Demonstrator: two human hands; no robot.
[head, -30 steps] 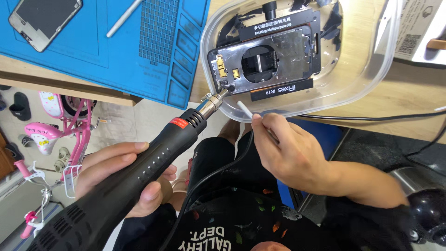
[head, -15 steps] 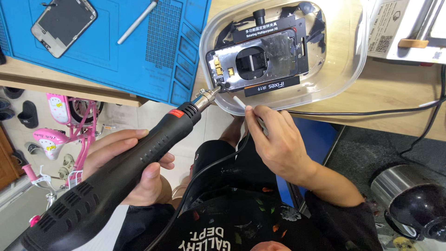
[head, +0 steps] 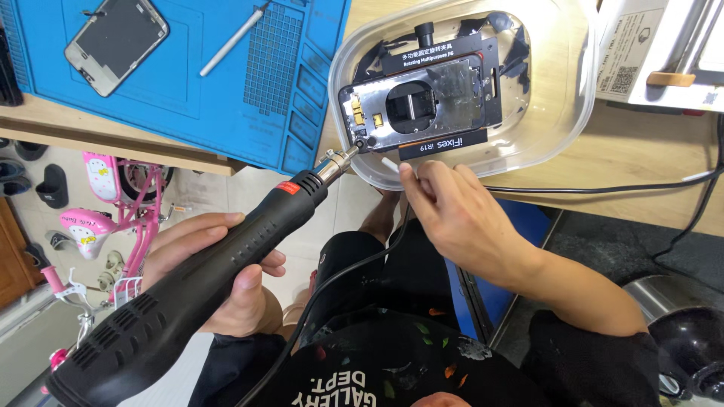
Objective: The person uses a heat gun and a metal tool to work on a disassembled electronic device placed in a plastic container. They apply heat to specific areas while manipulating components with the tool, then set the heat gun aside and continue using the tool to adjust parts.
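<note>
Phone frame (head: pixel 422 102) clamped in black jig, inside clear tub (head: pixel 558 128), upper centre. Left hand (head: pixel 219 279) grips rotary tool (head: pixel 188 301), bit at frame corner. Right hand (head: pixel 460 218) pinches small white piece (head: pixel 390 164), possibly swab. Work appears midway.

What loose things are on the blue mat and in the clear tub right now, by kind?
Phone screen panel on the blue mat: 1
Silver pen-like tool on the mat: 1
Black holding jig in the clear tub: 1
Total: 3
</note>
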